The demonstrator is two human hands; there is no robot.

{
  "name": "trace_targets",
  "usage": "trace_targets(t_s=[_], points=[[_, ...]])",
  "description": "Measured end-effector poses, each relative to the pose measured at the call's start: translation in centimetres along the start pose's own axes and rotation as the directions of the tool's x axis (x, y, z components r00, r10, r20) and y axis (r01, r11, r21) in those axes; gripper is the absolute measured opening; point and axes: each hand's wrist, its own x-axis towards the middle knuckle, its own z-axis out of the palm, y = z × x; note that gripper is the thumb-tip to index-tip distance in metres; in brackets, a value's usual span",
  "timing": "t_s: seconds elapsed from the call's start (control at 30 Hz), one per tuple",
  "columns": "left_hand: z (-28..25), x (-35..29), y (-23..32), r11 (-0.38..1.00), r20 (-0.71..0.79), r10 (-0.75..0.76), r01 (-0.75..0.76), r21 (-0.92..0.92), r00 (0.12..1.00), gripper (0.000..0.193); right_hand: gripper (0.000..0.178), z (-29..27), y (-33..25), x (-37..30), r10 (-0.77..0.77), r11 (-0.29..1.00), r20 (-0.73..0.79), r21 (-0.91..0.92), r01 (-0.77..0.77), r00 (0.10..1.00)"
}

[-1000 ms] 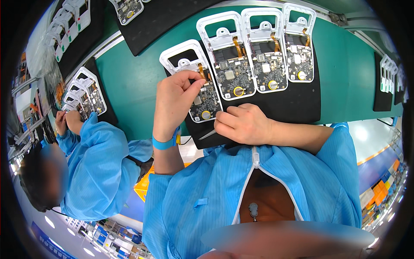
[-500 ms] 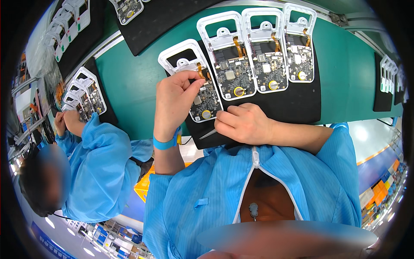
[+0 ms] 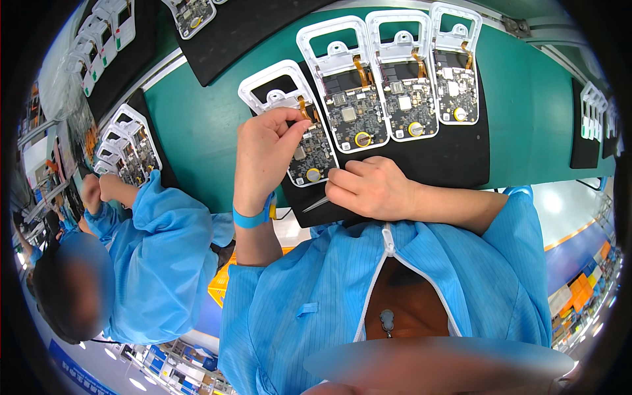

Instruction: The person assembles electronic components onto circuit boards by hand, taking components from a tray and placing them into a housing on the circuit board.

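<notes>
Item one: a white plastic housing, leftmost of four on a black mat over the green table, fitted with a dark circuit board and a round silver cell. Item two: its orange ribbon cable. My left hand, blue wristband below, had thumb and forefinger pressed together at the cable's lower end; whether they pinched it, I could not tell. Item three: metal tweezers, held within my curled right hand, points leftward, fingertips beside the housing's lower corner. Item four: three similar housings, standing rightward in a row.
</notes>
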Motion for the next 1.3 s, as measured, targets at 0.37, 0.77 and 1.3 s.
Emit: trace_targets(t_s=[0.37,0.77,1.3], points=[[0.0,0.3,0.0,0.999,0.008,-0.020,0.021,-0.045,1.000,0.011,0.013,-0.1,0.6,-0.2,0.006,1.000,-0.006,0.008,-0.006,1.000],[0.7,0.7,0.3,0.997,0.000,-0.033,0.033,-0.065,0.999,0.011,0.013,-0.2,1.2,-0.6,0.012,1.000,-0.033,0.001,-0.012,0.999],[0.6,1.4,2.0,0.988,0.117,-0.022,0.003,0.156,0.993,0.010,0.014,0.0,1.6,-1.0,0.003,1.000,-0.013,0.023,-0.003,1.000]])
